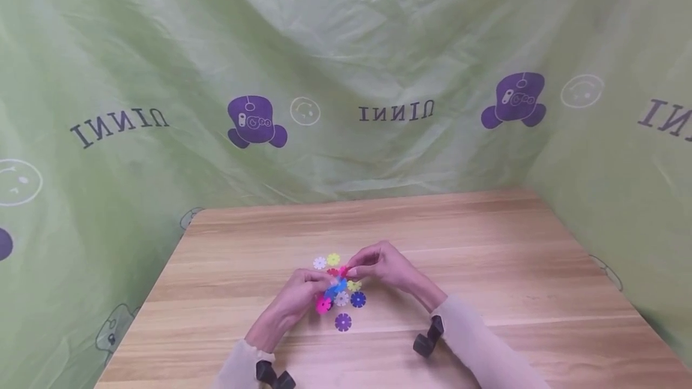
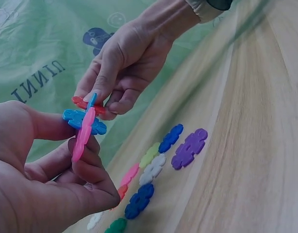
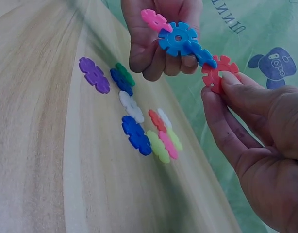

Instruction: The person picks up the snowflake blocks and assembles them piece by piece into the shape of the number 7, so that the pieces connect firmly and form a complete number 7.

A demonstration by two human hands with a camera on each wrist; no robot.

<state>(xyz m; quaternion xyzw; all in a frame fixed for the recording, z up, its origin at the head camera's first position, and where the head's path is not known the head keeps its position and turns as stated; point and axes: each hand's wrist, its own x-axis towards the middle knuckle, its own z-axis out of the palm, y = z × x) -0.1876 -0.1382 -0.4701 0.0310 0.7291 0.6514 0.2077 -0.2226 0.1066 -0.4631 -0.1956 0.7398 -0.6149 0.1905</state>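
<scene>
Above the table, the left hand (image 1: 294, 298) pinches a blue notched disc (image 3: 178, 38), which is joined to a pink disc (image 3: 156, 20) and a second, smaller-looking blue disc (image 3: 201, 53). At the other end of this small chain is a red disc (image 3: 220, 73), pinched between the thumb and fingers of the right hand (image 3: 265, 126). The red disc meets the second blue one at its edge; how deep the notches engage cannot be told. In the left wrist view the pink disc (image 2: 84, 135) stands edge-on, crossing the blue one.
Loose discs lie on the wooden table (image 1: 465, 245) below the hands: a purple one (image 1: 343, 322) nearest the person, and dark blue (image 3: 136, 135), white (image 3: 131, 107), green (image 3: 124, 74), yellow-green (image 3: 158, 146), pink (image 3: 168, 144) and red (image 3: 157, 121) ones. A green printed cloth (image 1: 346, 155) hangs behind.
</scene>
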